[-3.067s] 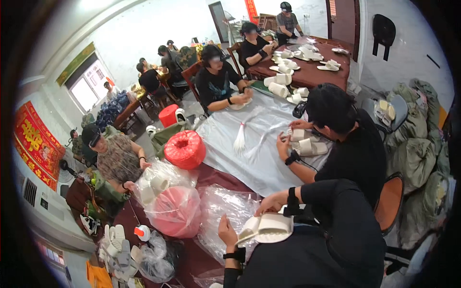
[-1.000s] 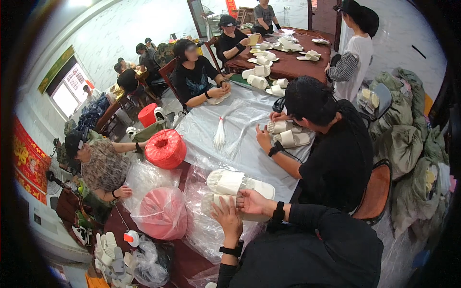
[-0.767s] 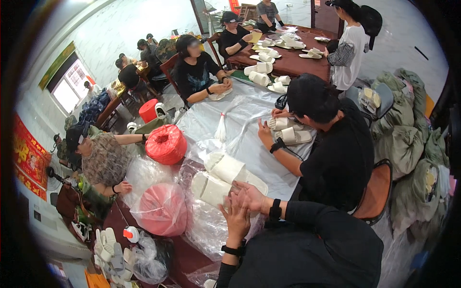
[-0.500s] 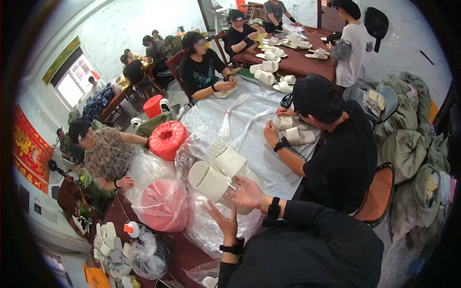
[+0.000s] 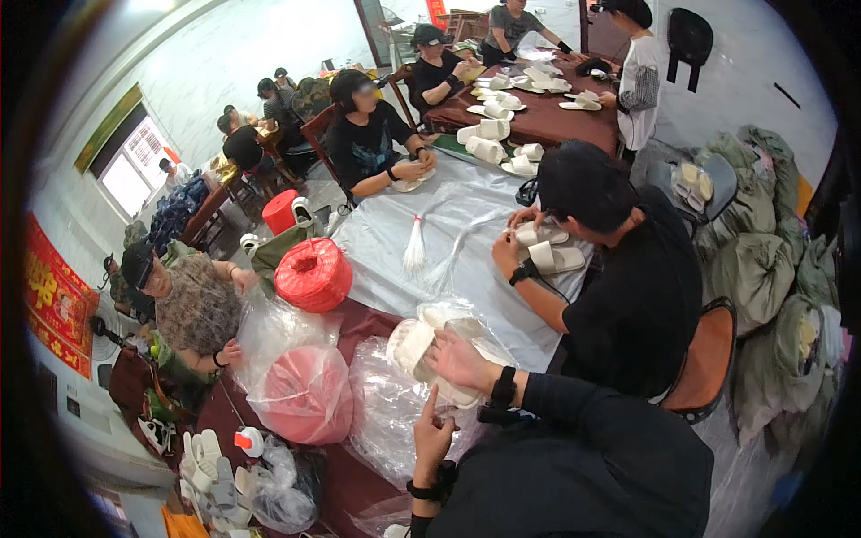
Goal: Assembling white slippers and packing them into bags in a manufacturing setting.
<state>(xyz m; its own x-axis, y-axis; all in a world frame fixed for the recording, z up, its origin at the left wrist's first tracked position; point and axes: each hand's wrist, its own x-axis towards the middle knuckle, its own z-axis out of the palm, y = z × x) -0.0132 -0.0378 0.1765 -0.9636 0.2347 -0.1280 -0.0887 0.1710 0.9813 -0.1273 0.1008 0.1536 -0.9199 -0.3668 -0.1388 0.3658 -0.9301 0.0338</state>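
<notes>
The person's left hand (image 5: 434,437) rises at about 6 o'clock with one finger pointing up and the others curled, holding nothing, its fingertip at the edge of a clear plastic bag (image 5: 395,403) spread on the maroon table (image 5: 359,325). Just above, the right hand (image 5: 457,359) grips a bundle of white slippers (image 5: 421,345) inside that bag, fingers pressed over the film; the bundle sits near the picture's centre. At 9 o'clock of the hands, another clear bag holds a red spool of twine (image 5: 305,394), dimmed by the plastic. Beyond it, toward 11 o'clock, a bare red spool (image 5: 312,273) stands on the table. At 1 o'clock, a neighbour in black (image 5: 628,278) handles white slippers (image 5: 549,255). How many slippers the bundle holds cannot be told through the creased film.
</notes>
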